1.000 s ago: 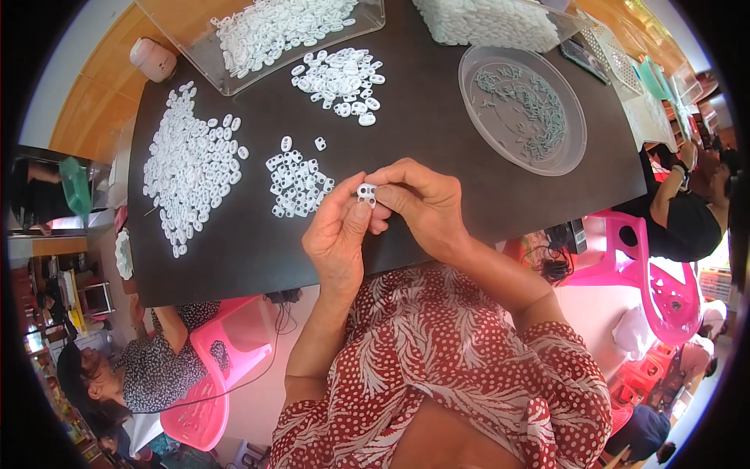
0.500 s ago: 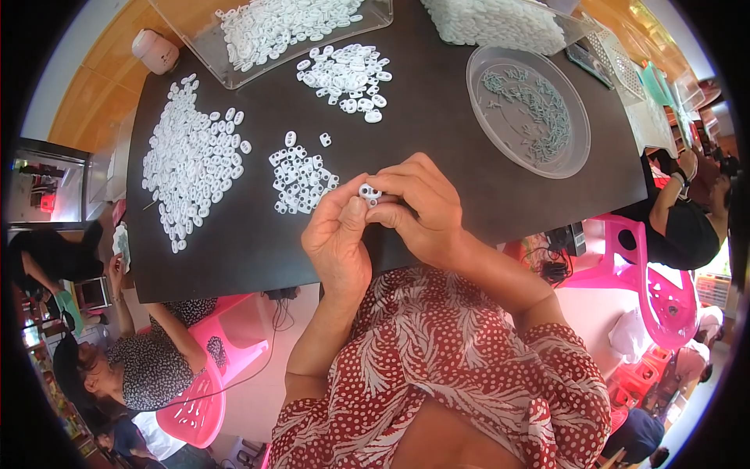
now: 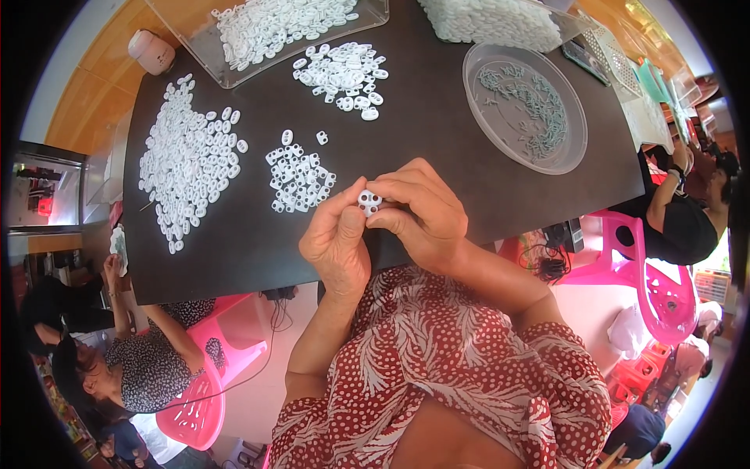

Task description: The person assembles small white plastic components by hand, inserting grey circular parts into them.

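Observation:
Near the front of the dark table (image 3: 437,117), my left hand (image 3: 340,242) and my right hand (image 3: 426,211) meet, both closed. Their thumbs and fingertips pinch a small white plastic piece with several dark holes (image 3: 369,202) between them. Whether it is one part or two pressed together cannot be made out. Just beyond my left hand lies a small heap of white pieces with dark holes (image 3: 301,181), with two loose ones above it. Farther left spreads a large heap of white oval two-hole pieces (image 3: 191,160).
Another heap of white ovals (image 3: 340,74) lies at the back, beside a clear bin (image 3: 234,74) of more. A round clear dish (image 3: 574,148) of small grey-green pins stands right. Behind it is a clear box of white pieces (image 3: 492,23). People sit at both sides on pink chairs (image 3: 199,406).
The white piece between my fingers has turned, and its several holes now face up more plainly. Both hands stay in nearly the same place.

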`<act>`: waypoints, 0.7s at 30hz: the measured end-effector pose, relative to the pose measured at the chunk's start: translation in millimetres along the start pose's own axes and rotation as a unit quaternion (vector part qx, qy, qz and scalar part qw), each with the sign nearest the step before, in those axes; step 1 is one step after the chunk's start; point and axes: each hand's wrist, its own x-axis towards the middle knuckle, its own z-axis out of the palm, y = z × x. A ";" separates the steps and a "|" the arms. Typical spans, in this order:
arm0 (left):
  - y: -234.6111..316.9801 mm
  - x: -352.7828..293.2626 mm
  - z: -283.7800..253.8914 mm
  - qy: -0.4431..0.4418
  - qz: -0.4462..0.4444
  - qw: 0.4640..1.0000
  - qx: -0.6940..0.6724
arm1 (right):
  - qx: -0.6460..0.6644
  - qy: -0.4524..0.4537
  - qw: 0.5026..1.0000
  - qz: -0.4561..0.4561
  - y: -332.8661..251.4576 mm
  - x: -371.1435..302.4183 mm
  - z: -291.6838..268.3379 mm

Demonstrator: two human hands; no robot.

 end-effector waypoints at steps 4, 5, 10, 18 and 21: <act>1.5 -2.5 6.4 0.022 0.018 0.999 0.019 | 0.000 0.003 1.000 -0.005 -1.6 -0.5 1.8; 2.1 -2.6 7.8 0.028 0.029 0.999 0.018 | 0.003 0.007 1.000 -0.008 -2.1 -0.8 2.3; 0.5 -4.3 7.7 0.018 0.045 0.999 -0.007 | 0.008 0.013 1.000 -0.014 -2.5 -2.2 3.0; -1.7 -6.3 10.6 0.028 0.037 0.999 -0.001 | 0.002 0.018 1.000 -0.011 -2.2 -4.2 3.8; -3.2 -7.1 10.1 0.028 0.036 0.999 0.002 | -0.006 0.020 1.000 -0.021 -0.8 -3.6 5.4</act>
